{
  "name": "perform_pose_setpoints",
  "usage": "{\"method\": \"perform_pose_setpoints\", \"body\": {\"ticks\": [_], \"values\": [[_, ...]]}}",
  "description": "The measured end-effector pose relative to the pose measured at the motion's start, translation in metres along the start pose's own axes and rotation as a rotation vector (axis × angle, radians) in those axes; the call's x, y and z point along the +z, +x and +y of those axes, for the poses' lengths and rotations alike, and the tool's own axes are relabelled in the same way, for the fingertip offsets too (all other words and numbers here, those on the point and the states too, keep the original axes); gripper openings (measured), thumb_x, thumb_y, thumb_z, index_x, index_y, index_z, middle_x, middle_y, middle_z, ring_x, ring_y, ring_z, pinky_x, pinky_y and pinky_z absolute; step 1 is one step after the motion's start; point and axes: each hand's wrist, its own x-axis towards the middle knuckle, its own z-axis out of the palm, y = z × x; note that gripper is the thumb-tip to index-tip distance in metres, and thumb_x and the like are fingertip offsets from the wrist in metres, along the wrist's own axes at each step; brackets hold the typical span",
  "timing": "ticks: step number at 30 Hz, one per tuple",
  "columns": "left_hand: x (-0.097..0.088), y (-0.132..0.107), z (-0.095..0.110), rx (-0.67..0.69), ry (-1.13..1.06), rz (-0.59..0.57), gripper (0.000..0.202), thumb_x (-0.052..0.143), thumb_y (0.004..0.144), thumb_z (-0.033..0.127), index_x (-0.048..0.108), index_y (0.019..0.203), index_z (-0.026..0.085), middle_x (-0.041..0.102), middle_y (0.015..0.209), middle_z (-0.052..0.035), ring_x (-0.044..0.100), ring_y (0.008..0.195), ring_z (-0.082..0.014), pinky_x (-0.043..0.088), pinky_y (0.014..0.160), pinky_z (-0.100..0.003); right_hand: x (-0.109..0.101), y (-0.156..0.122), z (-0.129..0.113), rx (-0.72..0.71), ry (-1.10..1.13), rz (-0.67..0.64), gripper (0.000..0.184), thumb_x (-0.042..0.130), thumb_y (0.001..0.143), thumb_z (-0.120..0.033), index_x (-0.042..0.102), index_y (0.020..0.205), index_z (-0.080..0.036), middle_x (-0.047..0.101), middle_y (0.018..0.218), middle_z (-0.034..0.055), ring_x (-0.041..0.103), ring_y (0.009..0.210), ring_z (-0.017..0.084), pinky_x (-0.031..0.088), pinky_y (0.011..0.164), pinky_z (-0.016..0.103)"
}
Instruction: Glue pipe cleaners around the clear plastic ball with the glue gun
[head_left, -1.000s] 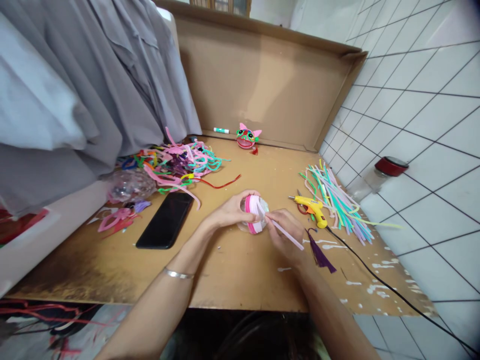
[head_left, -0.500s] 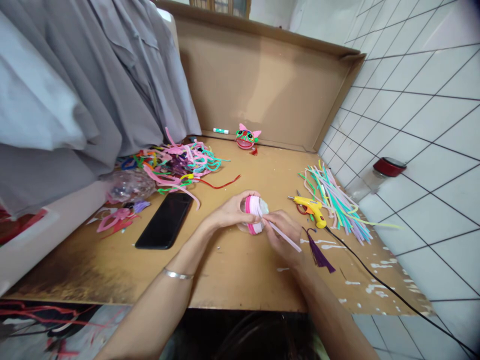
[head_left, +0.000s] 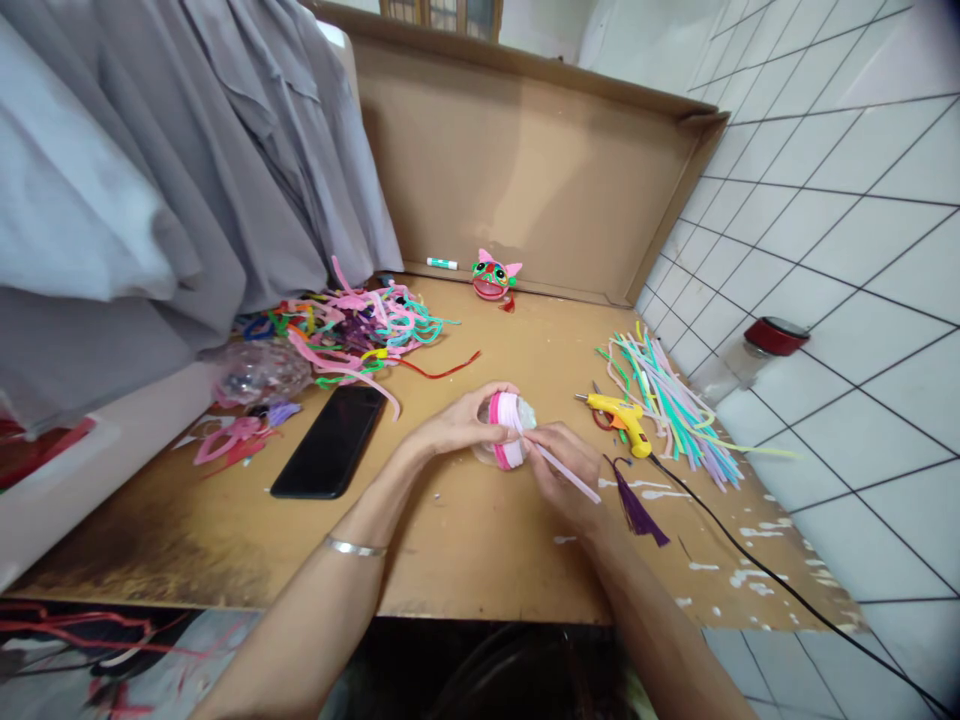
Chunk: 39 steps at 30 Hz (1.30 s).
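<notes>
My left hand [head_left: 459,425] is wrapped round a small clear ball partly wound with pink pipe cleaner [head_left: 507,432], held just above the cardboard table [head_left: 465,540]. My right hand [head_left: 564,468] pinches a pale pink pipe cleaner [head_left: 571,478] whose near end lies against the ball and whose free end sticks out towards the lower right. Both hands meet at the ball in the middle of the table.
A yellow glue gun [head_left: 626,414] with a black cord [head_left: 780,586] lies right of the hands, beside a fan of straight pipe cleaners [head_left: 675,405]. A purple tassel [head_left: 637,508], black phone [head_left: 330,440], tangled pipe cleaners [head_left: 352,325], a cat-face figure [head_left: 493,275], a glue stick [head_left: 442,263] and a red-lidded jar [head_left: 757,347].
My right hand has crept slightly left, closer against the ball, drawing the pale pipe cleaner with it. The left hand has barely moved.
</notes>
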Motion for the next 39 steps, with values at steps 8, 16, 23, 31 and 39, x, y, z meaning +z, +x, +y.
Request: {"method": "perform_pose_setpoints", "body": {"ticks": [8, 16, 23, 31, 39], "values": [[-0.001, -0.001, 0.003, -0.009, -0.015, -0.002, 0.055, 0.061, 0.08, 0.05, 0.054, 0.124, 0.017, 0.063, 0.117, -0.0085, 0.058, 0.107, -0.0241, 0.046, 0.095, -0.035, 0.001, -0.002, 0.001, 0.011, -0.013, -0.006, 0.014, 0.054, 0.09, -0.015, 0.067, 0.095, -0.02, 0.071, 0.081, 0.0055, 0.068, 0.075, 0.016, 0.057, 0.069, 0.03], [0.0, 0.001, -0.001, 0.02, 0.007, 0.038, 0.05, 0.059, 0.081, 0.048, 0.058, 0.121, 0.018, 0.065, 0.116, -0.0077, 0.058, 0.106, -0.0243, 0.045, 0.094, -0.035, 0.002, -0.003, 0.002, 0.005, -0.007, 0.005, 0.014, 0.055, 0.089, -0.013, 0.066, 0.095, -0.02, 0.071, 0.082, 0.0065, 0.068, 0.076, 0.017, 0.058, 0.071, 0.031], [0.003, 0.0, 0.005, 0.008, 0.0, 0.037, 0.05, 0.06, 0.08, 0.048, 0.057, 0.119, 0.017, 0.064, 0.112, -0.0064, 0.058, 0.103, -0.0233, 0.046, 0.092, -0.034, 0.003, -0.003, 0.001, 0.002, -0.019, 0.0, 0.015, 0.054, 0.089, -0.014, 0.067, 0.095, -0.02, 0.071, 0.081, 0.0064, 0.068, 0.075, 0.017, 0.057, 0.069, 0.032], [0.007, 0.003, 0.002, 0.019, -0.043, 0.069, 0.044, 0.062, 0.078, 0.041, 0.058, 0.113, 0.016, 0.064, 0.103, -0.0048, 0.059, 0.093, -0.0203, 0.047, 0.083, -0.03, 0.002, -0.001, -0.001, -0.03, -0.043, -0.007, 0.014, 0.054, 0.09, -0.012, 0.065, 0.093, -0.019, 0.069, 0.078, 0.0068, 0.065, 0.071, 0.017, 0.055, 0.064, 0.03], [0.009, 0.003, 0.001, 0.021, -0.049, 0.075, 0.041, 0.062, 0.078, 0.038, 0.059, 0.112, 0.016, 0.064, 0.101, -0.0042, 0.059, 0.091, -0.0195, 0.047, 0.081, -0.029, 0.005, -0.003, 0.003, -0.055, -0.035, 0.003, 0.013, 0.056, 0.087, -0.01, 0.065, 0.094, -0.018, 0.068, 0.079, 0.0068, 0.064, 0.072, 0.017, 0.053, 0.065, 0.03]]}}
